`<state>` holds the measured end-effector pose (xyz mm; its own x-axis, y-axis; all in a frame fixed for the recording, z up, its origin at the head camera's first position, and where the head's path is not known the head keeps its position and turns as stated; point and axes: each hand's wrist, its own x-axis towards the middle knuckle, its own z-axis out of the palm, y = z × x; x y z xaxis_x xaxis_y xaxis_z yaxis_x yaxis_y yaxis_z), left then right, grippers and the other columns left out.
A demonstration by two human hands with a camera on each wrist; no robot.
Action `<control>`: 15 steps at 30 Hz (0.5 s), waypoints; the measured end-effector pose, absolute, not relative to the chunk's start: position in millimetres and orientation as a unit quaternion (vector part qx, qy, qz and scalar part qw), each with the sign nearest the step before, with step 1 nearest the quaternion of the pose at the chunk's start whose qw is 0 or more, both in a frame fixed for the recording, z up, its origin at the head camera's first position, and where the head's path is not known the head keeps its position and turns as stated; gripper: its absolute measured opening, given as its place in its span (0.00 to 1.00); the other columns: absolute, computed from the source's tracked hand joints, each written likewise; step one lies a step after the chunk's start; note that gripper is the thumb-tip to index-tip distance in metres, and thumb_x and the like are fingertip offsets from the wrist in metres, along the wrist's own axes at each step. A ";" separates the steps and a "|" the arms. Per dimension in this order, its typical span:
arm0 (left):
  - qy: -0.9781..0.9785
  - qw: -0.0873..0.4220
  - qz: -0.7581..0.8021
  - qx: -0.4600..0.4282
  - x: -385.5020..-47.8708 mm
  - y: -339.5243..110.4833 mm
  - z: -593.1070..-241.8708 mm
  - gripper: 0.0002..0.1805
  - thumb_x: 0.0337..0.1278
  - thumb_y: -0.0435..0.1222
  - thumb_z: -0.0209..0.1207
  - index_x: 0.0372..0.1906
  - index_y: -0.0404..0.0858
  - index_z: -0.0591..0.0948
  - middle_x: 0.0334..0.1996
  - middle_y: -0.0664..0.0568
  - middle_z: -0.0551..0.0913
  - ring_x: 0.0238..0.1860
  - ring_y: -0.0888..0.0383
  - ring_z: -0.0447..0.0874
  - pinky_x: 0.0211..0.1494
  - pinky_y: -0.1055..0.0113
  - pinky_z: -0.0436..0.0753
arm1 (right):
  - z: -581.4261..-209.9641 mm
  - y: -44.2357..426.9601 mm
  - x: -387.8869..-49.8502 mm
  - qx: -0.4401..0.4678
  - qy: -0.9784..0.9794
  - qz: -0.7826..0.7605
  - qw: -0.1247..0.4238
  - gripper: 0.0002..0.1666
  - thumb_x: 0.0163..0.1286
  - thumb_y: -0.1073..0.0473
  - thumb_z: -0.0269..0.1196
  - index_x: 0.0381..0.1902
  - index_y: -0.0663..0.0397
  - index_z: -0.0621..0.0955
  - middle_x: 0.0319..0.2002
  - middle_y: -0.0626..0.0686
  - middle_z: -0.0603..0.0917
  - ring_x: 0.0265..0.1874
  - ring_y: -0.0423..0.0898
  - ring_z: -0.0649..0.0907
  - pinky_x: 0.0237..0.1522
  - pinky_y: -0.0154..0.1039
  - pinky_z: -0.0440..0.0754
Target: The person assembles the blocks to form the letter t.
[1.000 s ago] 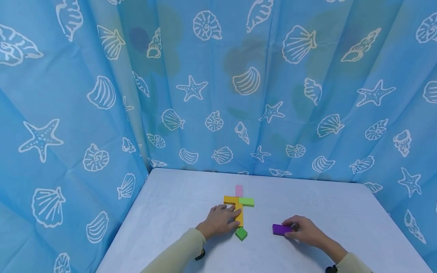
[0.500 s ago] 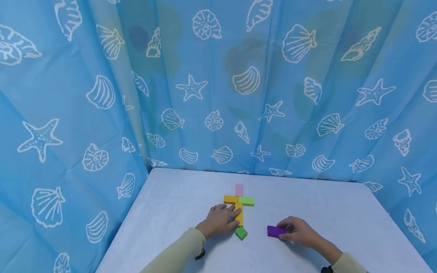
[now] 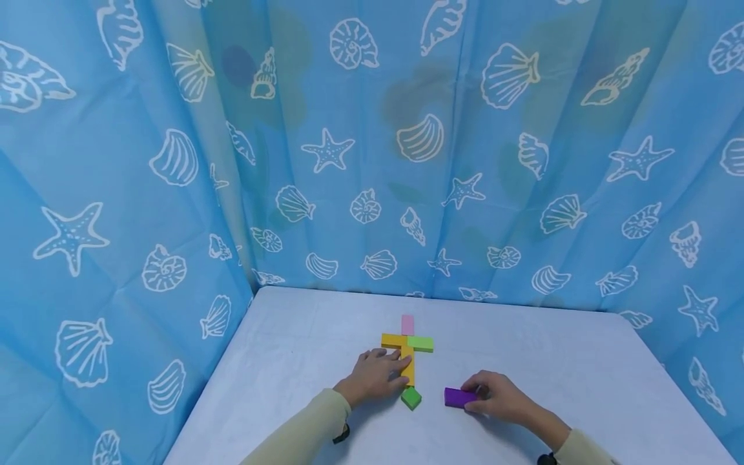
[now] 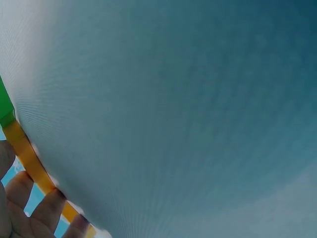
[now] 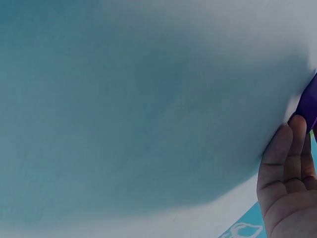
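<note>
My right hand [image 3: 498, 397] pinches a purple rectangular block [image 3: 456, 398] between thumb and fingers, at or just above the tabletop. My left hand [image 3: 374, 376] rests its fingers on a long yellow block [image 3: 409, 369], partly covering it; in the left wrist view several fingertips touch this yellow block [image 4: 30, 161]. Just at its near end lies a green block [image 3: 411, 398], turned like a diamond. An orange-yellow block [image 3: 393, 340] and a light green block [image 3: 421, 344] lie crosswise at its far end. Beyond them is a pink block [image 3: 407, 324]. The purple block [image 5: 309, 106] also shows in the right wrist view.
The blocks lie on a table with a white cloth [image 3: 320, 323]. A blue curtain [image 3: 372, 161] printed with white shells and starfish stands behind the table and along both sides.
My right hand has moved left and slightly nearer with the purple block, closing some of the gap to the green block. My left hand has stayed on the yellow block.
</note>
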<state>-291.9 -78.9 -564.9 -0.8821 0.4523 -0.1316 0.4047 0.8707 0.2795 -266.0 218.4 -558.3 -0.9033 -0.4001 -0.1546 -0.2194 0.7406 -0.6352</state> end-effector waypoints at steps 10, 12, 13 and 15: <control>0.963 0.099 0.120 0.220 -291.5 -78.4 -566.0 0.31 0.68 0.60 0.50 0.73 0.64 0.63 0.74 0.58 0.66 0.73 0.46 0.62 0.73 0.40 0.63 | -556.9 211.2 -263.6 -0.168 0.924 -0.315 0.138 0.18 0.56 0.56 0.74 0.45 0.49 0.85 0.36 0.45 0.83 0.36 0.42 0.79 0.36 0.33 0.77; 0.963 0.099 0.120 0.220 -291.7 -78.7 -565.3 0.31 0.67 0.60 0.50 0.73 0.64 0.63 0.74 0.59 0.66 0.73 0.46 0.62 0.73 0.40 0.63 | -556.8 209.7 -263.0 -0.168 0.923 -0.318 0.137 0.17 0.56 0.56 0.74 0.45 0.49 0.85 0.36 0.45 0.83 0.35 0.42 0.79 0.36 0.33 0.77; 0.963 0.100 0.119 0.220 -291.7 -78.8 -565.0 0.31 0.67 0.60 0.50 0.74 0.65 0.63 0.74 0.59 0.66 0.73 0.46 0.62 0.73 0.40 0.63 | -556.6 208.8 -262.7 -0.168 0.923 -0.319 0.137 0.17 0.56 0.56 0.74 0.45 0.49 0.85 0.36 0.45 0.83 0.35 0.42 0.79 0.36 0.33 0.77; 0.963 0.097 0.118 0.222 -291.6 -78.9 -564.6 0.31 0.67 0.60 0.51 0.73 0.64 0.64 0.74 0.59 0.66 0.73 0.46 0.63 0.73 0.40 0.63 | -556.9 207.6 -262.5 -0.169 0.922 -0.321 0.136 0.17 0.56 0.56 0.74 0.45 0.49 0.85 0.36 0.45 0.83 0.35 0.42 0.79 0.35 0.33 0.77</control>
